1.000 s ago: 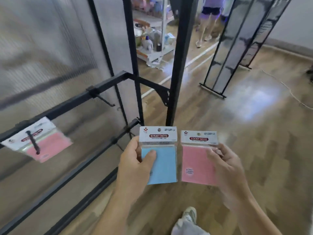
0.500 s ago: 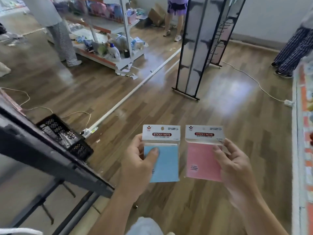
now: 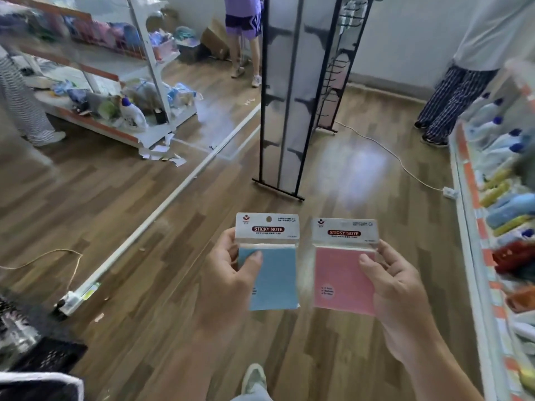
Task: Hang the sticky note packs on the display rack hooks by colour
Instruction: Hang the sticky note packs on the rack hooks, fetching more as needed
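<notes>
Both forearms reach forward over the wooden floor [image 3: 144, 198]. The left hand [image 3: 228, 273] pinches a blue sticky note pack [image 3: 272, 276], thumb on its front. Just beside it, the right hand [image 3: 396, 282] pinches a pink sticky note pack [image 3: 338, 279] upright. A black display rack [image 3: 289, 91] stands well ahead.

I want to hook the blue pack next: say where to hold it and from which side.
Best hold the blue sticky note pack by its lower pad, from its left edge, thumb in front, as the left grip does. That leaves the hang hole in the upright header card free for hanging.
</notes>
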A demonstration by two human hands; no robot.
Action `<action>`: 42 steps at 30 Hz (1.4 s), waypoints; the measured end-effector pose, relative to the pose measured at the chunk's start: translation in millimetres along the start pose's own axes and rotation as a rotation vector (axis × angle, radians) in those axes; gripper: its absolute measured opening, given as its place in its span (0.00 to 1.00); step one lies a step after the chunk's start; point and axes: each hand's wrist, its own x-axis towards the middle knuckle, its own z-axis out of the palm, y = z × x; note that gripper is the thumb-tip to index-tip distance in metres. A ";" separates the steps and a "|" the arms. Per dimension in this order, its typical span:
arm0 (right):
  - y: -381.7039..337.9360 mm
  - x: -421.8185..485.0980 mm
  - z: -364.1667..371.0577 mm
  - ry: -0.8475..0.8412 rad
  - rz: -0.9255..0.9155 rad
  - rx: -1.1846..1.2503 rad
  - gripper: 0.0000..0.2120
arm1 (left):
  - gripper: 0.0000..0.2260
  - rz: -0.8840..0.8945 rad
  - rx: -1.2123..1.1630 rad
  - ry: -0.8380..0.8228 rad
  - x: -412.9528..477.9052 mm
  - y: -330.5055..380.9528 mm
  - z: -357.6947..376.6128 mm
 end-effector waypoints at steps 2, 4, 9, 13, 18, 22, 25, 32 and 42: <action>-12.9 41.0 2.9 -0.002 -0.013 0.004 0.15 | 0.14 0.011 0.000 -0.023 44.8 7.4 11.7; -20.9 76.5 2.4 0.016 -0.018 -0.007 0.15 | 0.13 0.012 0.008 -0.045 85.2 11.5 25.2; -32.2 163.1 -5.3 0.084 -0.002 0.002 0.14 | 0.14 -0.006 0.011 -0.123 177.7 16.2 72.2; -38.4 248.7 -18.9 0.138 0.019 0.045 0.14 | 0.14 0.001 0.012 -0.170 258.1 19.9 122.3; -63.6 374.6 -50.5 0.143 -0.003 0.065 0.14 | 0.13 0.013 0.051 -0.156 368.9 29.4 203.4; -98.6 469.5 -80.6 0.158 -0.021 0.063 0.14 | 0.13 0.033 0.070 -0.156 449.5 47.6 261.8; -121.6 531.6 -98.8 0.157 -0.036 0.083 0.14 | 0.13 0.035 0.045 -0.161 501.7 58.5 301.0; -154.4 689.3 -130.3 0.207 -0.062 0.094 0.14 | 0.12 0.074 -0.008 -0.234 643.2 64.0 399.5; -230.8 911.6 -154.1 0.254 -0.168 0.034 0.16 | 0.16 0.188 0.042 -0.359 844.7 109.3 525.4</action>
